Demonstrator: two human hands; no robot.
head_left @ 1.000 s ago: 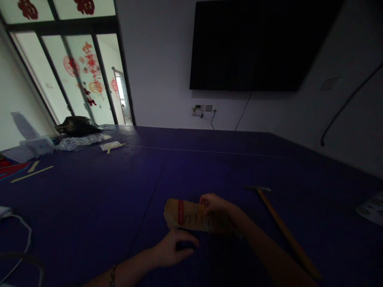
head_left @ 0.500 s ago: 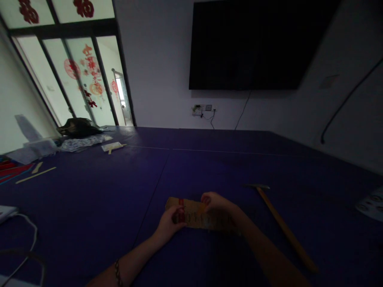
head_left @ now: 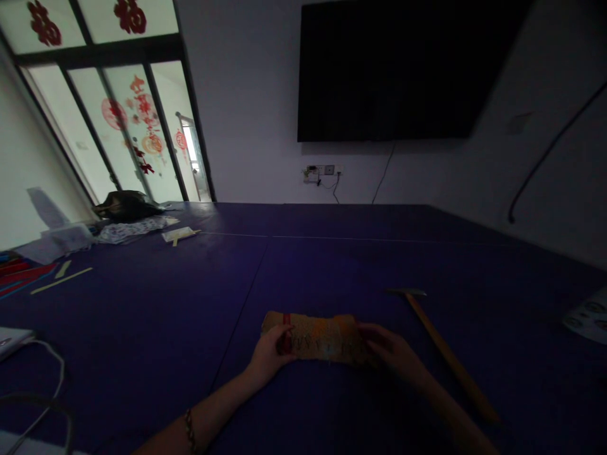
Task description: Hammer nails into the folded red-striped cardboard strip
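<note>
A rough brown rectangular piece, like coarse cloth or board (head_left: 322, 338), lies on the purple tabletop in front of me. It has a red band near its left end, an orange patch along its upper right part and dark marks along the middle. My left hand (head_left: 270, 354) pinches the left end at the red band, thumb below and fingers above. At the right end, my right hand (head_left: 391, 351) has its fingers at the edge of the piece; shadow hides part of that grip. To the right rests a hammer (head_left: 448, 354) with a wooden handle and a thin metal head.
The purple table (head_left: 165, 341) stretches to the wall. At far left are red and blue strips (head_left: 23, 278), a clear plastic box (head_left: 71, 237), a dark bag (head_left: 126, 205) and papers. A white cable (head_left: 59, 379) lies near left; a patterned white object (head_left: 590, 316) sits at far right.
My right hand has moved right, from the upper middle of the brown piece to its right end, uncovering the orange patch. My left hand stays on the red band.
</note>
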